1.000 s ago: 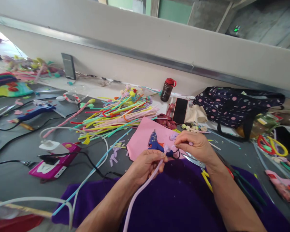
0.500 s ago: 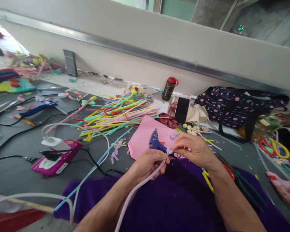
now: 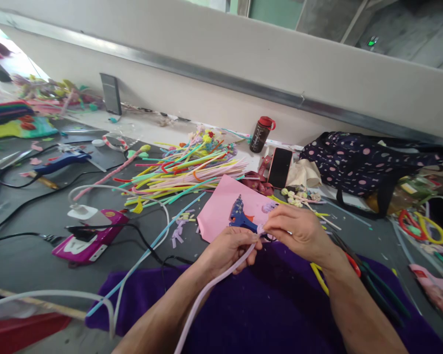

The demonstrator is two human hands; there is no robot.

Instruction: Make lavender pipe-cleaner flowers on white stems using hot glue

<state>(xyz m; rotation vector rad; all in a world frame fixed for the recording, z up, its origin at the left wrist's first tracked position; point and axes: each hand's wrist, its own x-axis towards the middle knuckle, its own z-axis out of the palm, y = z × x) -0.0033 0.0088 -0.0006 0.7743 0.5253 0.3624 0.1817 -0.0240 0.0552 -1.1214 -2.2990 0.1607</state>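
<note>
My left hand (image 3: 234,248) is closed around a long pale lilac stem (image 3: 210,290), which looks like a soft flexible tube and runs down to the bottom edge. At the stem's upper end sits a small lilac flower-like tip (image 3: 260,229). The thumb and fingers of my right hand (image 3: 297,228) pinch at that tip. Just behind the hands, a blue hot glue gun (image 3: 239,216) lies on a pink sheet (image 3: 216,209), its handle partly hidden. Small lilac curled pieces (image 3: 269,207) rest on the sheet near my right hand.
Beyond lies a heap of coloured stems (image 3: 192,179). A magenta power strip (image 3: 92,241) with cables stands left. At the back are a bottle (image 3: 260,135), a phone (image 3: 280,167) and a dark patterned bag (image 3: 354,167). Pliers (image 3: 380,285) lie right, on purple cloth (image 3: 276,305).
The whole view has shifted slightly, so things sit a little further right. Both hands keep nearly the same hold on the lilac stem and its tip.
</note>
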